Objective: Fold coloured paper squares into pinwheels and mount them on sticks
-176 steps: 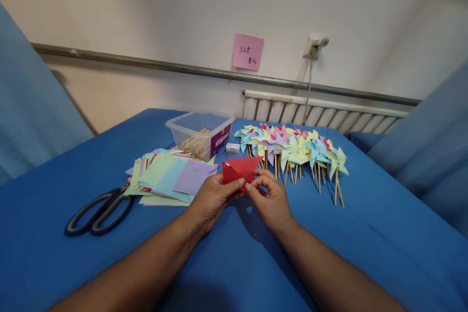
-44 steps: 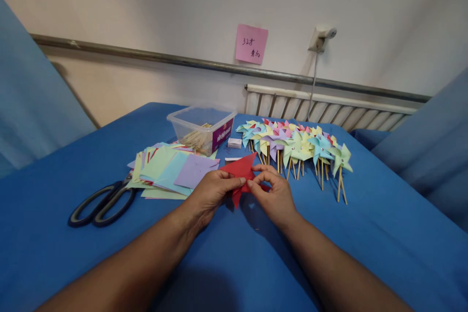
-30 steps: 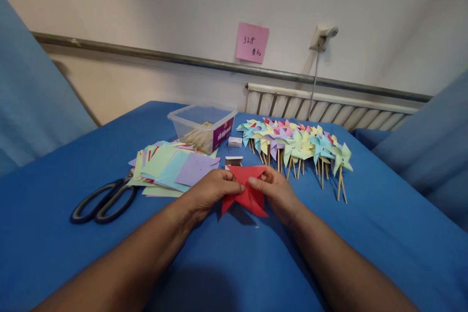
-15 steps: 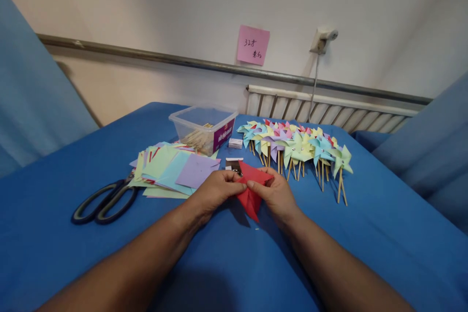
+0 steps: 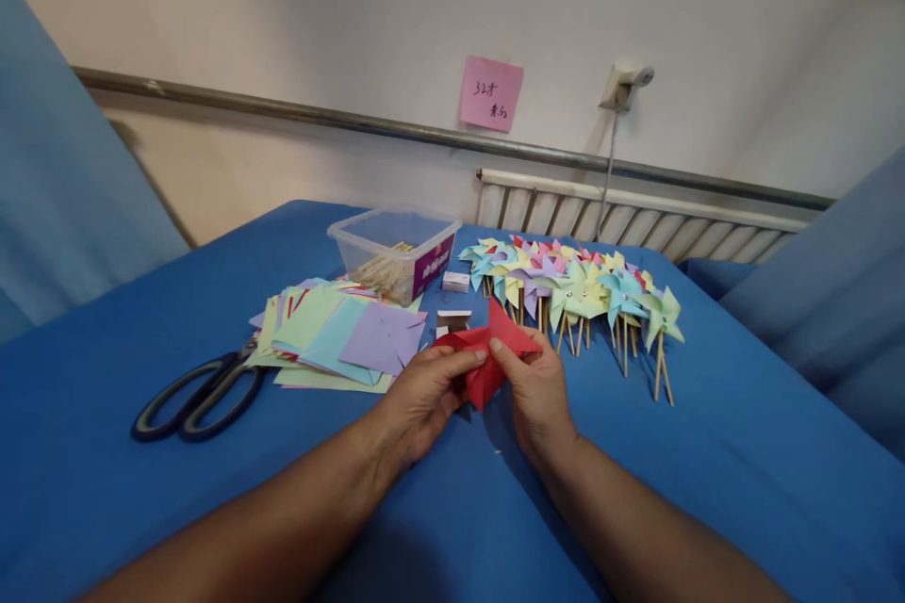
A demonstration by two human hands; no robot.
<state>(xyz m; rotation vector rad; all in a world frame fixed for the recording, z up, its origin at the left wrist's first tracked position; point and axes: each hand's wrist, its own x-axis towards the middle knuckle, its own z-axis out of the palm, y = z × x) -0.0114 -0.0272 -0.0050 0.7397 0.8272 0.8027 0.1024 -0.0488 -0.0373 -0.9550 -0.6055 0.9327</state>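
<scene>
A red paper pinwheel (image 5: 486,375), its points folded in toward the middle, is held just above the blue cloth between both hands. My left hand (image 5: 431,391) is closed on its left side, with the thumb pressed near the centre. My right hand (image 5: 541,386) grips the right side, its thumb also close to the centre. Fingers behind the paper are partly hidden. Just beyond the pinwheel stands a small open box (image 5: 452,320), partly covered by the red paper.
Colored paper sheets (image 5: 382,337) and large scissors (image 5: 202,396) lie on the left. Behind them stands a clear plastic tub (image 5: 396,231) of wooden sticks, beside a small closed box (image 5: 455,282). Several finished pinwheels on sticks (image 5: 576,287) lie at the back right of the blue-covered table (image 5: 707,471).
The red pinwheel has been turned between my fingers, so one point now stands upward and another reaches left. My left hand has rotated and shows more of its palm side.
</scene>
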